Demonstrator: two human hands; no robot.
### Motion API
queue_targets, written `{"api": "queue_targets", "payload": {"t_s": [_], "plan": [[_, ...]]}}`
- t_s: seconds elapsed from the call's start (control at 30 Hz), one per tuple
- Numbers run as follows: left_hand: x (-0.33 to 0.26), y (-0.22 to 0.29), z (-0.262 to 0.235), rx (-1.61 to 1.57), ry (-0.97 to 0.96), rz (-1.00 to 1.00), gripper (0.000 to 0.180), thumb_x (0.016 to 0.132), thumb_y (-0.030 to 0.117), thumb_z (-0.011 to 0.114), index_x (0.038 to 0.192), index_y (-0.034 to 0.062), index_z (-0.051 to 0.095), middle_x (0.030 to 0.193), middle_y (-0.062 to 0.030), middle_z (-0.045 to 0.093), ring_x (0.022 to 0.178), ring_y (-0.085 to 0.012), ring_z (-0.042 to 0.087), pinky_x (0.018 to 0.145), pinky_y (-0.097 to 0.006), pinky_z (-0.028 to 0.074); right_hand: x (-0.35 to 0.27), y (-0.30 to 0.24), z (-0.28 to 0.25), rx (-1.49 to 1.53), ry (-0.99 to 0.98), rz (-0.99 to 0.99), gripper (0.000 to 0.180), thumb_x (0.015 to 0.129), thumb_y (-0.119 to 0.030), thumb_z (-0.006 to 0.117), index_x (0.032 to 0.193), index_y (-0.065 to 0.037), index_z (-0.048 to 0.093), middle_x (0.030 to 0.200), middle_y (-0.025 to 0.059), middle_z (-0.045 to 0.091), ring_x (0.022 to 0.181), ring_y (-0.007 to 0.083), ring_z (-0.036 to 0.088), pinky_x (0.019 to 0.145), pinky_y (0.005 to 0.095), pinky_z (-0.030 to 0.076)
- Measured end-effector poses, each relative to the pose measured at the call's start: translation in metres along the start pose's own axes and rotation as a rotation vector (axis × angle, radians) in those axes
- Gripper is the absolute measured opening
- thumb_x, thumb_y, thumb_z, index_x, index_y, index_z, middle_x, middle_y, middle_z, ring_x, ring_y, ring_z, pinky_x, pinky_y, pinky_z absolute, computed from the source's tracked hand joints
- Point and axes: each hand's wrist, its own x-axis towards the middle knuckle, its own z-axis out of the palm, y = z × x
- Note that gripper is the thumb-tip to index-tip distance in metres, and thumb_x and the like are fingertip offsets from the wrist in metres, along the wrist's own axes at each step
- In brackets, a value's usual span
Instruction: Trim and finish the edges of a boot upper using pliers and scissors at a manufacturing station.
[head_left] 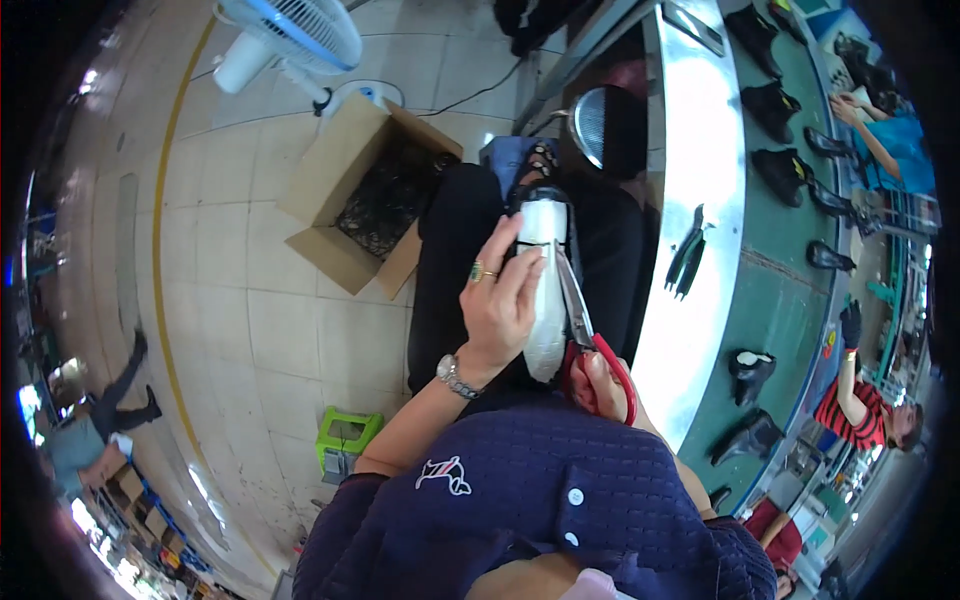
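A long, white, shoe-shaped piece (546,335) with a black end and a thin black band across it lies over my lap. My left hand (495,310) grips it from the left side, its fingers bent over the white surface near the band. In my right hand (597,385) is a pair of scissors (625,378) with red handles. Their blades point away from me along the right side of the white piece, with the tips close to the black band. Whether the tips touch the band I cannot tell.
On the metal bench (685,340) at my right lie green-handled nippers (688,255). Beyond it runs a green conveyor (790,310) with several black boots. An open cardboard box (320,195), a fan (300,40) and a green stool (345,435) stand at left. Co-workers are at the right.
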Motion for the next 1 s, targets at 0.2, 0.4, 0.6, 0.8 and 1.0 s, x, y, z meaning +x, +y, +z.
{"api": "queue_targets", "payload": {"t_s": [0.2, 0.4, 0.6, 0.8, 1.0], "plan": [[0.013, 0.005, -0.008, 0.107, -0.001, 0.189, 0.015, 0.077, -0.002, 0.07, 0.091, -0.0019, 0.065, 0.093, -0.011, 0.067, 0.094, -0.0309, 0.065, 0.083, -0.036, 0.052, 0.006, -0.003, -0.007, 0.034, -0.065, 0.043, 0.057, 0.094, -0.063, 0.045, 0.077, -0.009, 0.053, 0.063, -0.0041, 0.041, 0.053, 0.0074, 0.035, 0.049, 0.0237, 0.027], [0.059, 0.058, -0.051, -0.119, 0.226, 0.387, 0.012, 0.08, -0.003, 0.066, 0.092, -0.0013, 0.064, 0.089, -0.0137, 0.066, 0.085, -0.0297, 0.065, 0.075, -0.036, 0.053, 0.011, 0.004, -0.018, 0.091, -0.135, 0.109, 0.061, 0.092, -0.068, 0.043, 0.088, -0.009, 0.058, 0.067, -0.0057, 0.041, 0.054, 0.0061, 0.035, 0.049, 0.0213, 0.026], [0.094, -0.001, -0.098, 0.417, 0.383, 0.318, 0.013, 0.081, 0.002, 0.07, 0.094, 0.0014, 0.069, 0.093, -0.0099, 0.067, 0.085, -0.0272, 0.063, 0.076, -0.036, 0.05, 0.01, 0.021, -0.064, -0.034, 0.262, -0.262, 0.05, 0.094, -0.051, 0.054, 0.097, -0.002, 0.06, 0.057, -0.0086, 0.04, 0.043, 0.0024, 0.034, 0.039, 0.0206, 0.025], [0.032, -0.072, -0.096, 0.637, -0.043, -0.252, 0.069, 0.088, 0.025, 0.065, 0.14, -0.0082, 0.035, 0.144, -0.0305, 0.035, 0.126, -0.0454, 0.042, 0.107, -0.047, 0.036, 0.022, 0.106, -0.197, -0.429, 0.963, -0.262, 0.038, 0.09, -0.029, 0.068, 0.106, 0.005, 0.065, 0.081, 0.0068, 0.063, 0.075, 0.0136, 0.058, 0.062, 0.0259, 0.045], [0.016, 0.003, -0.032, 0.251, -0.459, 0.383, 0.059, 0.09, 0.029, 0.062, 0.142, 0.0069, 0.044, 0.151, -0.0119, 0.037, 0.142, -0.0315, 0.028, 0.116, -0.046, 0.021, -0.026, 0.128, -0.186, -0.735, 1.119, 0.056, 0.064, 0.08, -0.035, 0.079, 0.13, -0.002, 0.057, 0.099, 0.0163, 0.07, 0.085, 0.0244, 0.067, 0.077, 0.036, 0.053]]}}
